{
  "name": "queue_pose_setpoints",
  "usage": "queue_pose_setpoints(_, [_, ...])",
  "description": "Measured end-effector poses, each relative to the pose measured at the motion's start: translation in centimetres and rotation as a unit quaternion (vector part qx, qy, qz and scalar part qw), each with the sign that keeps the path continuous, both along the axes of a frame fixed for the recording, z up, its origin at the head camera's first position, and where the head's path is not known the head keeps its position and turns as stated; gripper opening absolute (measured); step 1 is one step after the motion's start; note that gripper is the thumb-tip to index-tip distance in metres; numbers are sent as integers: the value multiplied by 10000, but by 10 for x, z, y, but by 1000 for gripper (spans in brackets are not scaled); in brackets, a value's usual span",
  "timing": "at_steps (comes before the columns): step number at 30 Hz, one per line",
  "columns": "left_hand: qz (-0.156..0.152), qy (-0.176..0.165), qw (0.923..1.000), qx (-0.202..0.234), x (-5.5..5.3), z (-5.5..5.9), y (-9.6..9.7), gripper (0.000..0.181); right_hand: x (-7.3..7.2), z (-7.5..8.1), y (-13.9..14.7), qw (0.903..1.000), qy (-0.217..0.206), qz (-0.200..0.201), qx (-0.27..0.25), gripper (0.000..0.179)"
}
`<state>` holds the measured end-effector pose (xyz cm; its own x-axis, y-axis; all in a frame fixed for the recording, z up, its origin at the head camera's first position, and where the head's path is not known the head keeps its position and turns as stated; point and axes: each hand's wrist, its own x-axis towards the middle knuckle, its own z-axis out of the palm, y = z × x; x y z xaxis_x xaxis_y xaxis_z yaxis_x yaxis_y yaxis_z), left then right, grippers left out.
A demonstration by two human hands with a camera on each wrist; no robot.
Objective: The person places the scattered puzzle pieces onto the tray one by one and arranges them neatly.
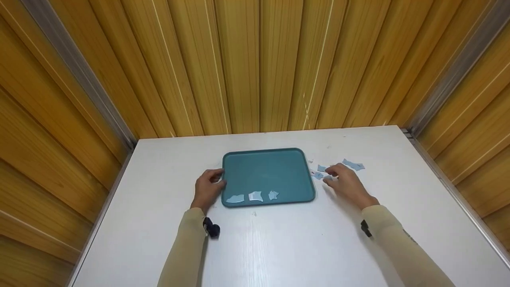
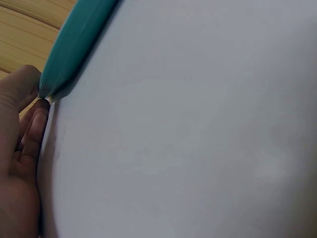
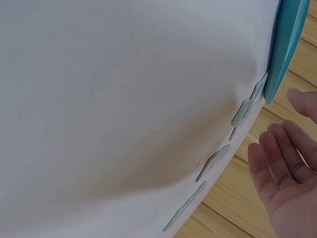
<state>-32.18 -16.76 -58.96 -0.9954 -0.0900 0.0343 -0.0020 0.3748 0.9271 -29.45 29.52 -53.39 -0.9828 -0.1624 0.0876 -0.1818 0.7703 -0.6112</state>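
A teal tray (image 1: 267,175) lies flat on the white table. Three flat, irregular pale-blue pieces rest along its near side: a long one (image 1: 235,198), a middle one (image 1: 255,195) and a small jagged one (image 1: 273,195). My left hand (image 1: 207,188) holds the tray's left rim with thumb and fingers; the left wrist view shows the fingertips (image 2: 42,105) at the tray's edge. To the right of the tray, my right hand (image 1: 347,186) hovers over several similar pieces (image 1: 318,175), thumb and fingers apart. Nothing shows between them in the right wrist view, and the hand partly hides some pieces.
One longer pale-blue piece (image 1: 354,164) lies farther right, beyond the right hand. Wood-patterned panels (image 1: 259,67) stand behind the table (image 1: 279,243), and metal rails (image 1: 458,185) run along its sides.
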Motion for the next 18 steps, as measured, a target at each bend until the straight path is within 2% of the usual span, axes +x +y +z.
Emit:
queue_pose_setpoints(8, [7,65,10000,-24,2,1,1,42,0,-5,11,9998,-166,-124,34,39])
queue_pose_setpoints(18, [14,186,9998,-78,0,-2,0,41,-2,-8,22,9991,-63,-385,157,43])
